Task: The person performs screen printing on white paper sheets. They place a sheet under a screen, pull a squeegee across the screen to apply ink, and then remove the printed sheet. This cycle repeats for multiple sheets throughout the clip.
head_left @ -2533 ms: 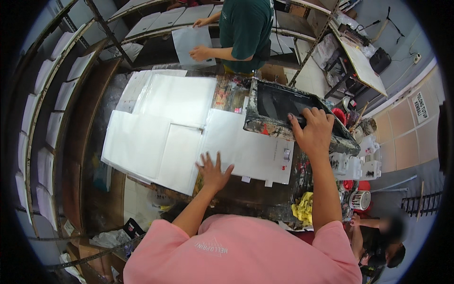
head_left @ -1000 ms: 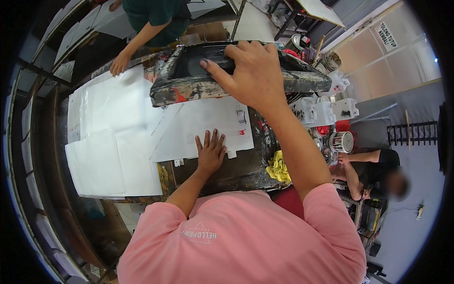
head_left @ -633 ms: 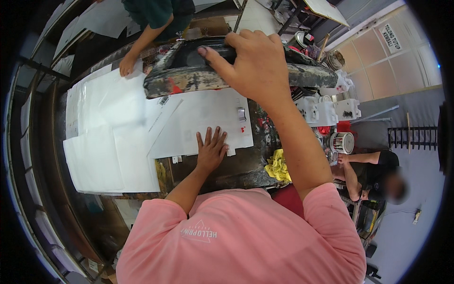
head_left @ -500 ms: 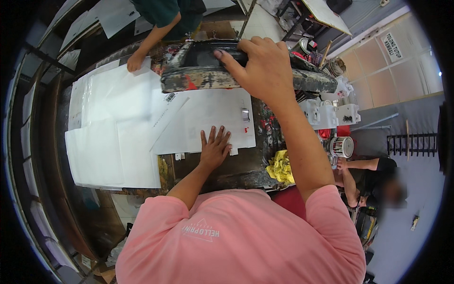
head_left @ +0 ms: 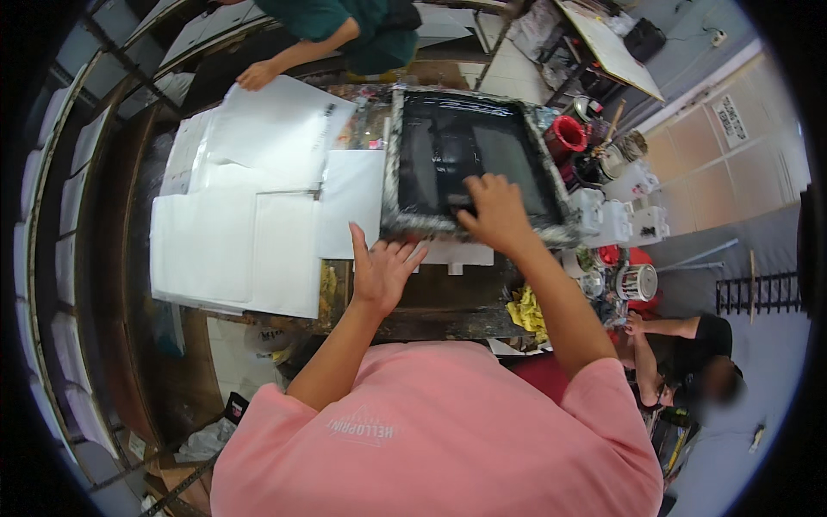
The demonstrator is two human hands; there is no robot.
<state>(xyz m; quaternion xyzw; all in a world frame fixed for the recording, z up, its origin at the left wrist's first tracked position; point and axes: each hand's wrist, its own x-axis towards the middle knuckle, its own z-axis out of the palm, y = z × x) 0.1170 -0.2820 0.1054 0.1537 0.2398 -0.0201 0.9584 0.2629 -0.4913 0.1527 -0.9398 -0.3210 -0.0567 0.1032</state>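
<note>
A screen printing frame [head_left: 478, 226] lies low over the worktable, its dark mesh inside a worn, paint-stained rim. My right hand [head_left: 498, 214] is at the near rim, closed over it, with fingertips reaching over the mesh. Just off the frame's near left corner, my left hand [head_left: 383, 271] is open, thumb and fingers spread, holding nothing. Beneath the frame lies a white sheet [head_left: 351, 202]; most of it is hidden, though its left part and near edge show.
White sheets [head_left: 241, 233] are stacked on the left. Across the table, a co-worker's hand [head_left: 257, 76] touches the top sheet. A crumpled yellow cloth [head_left: 527, 314] lies at the near right. A red container [head_left: 565, 136], white bottles and cans crowd the right side.
The frame has come down from its raised tilt over the sheet, my right hand moving down with it. My left hand has lifted off the sheet. The co-worker's hand and a sheet have shifted.
</note>
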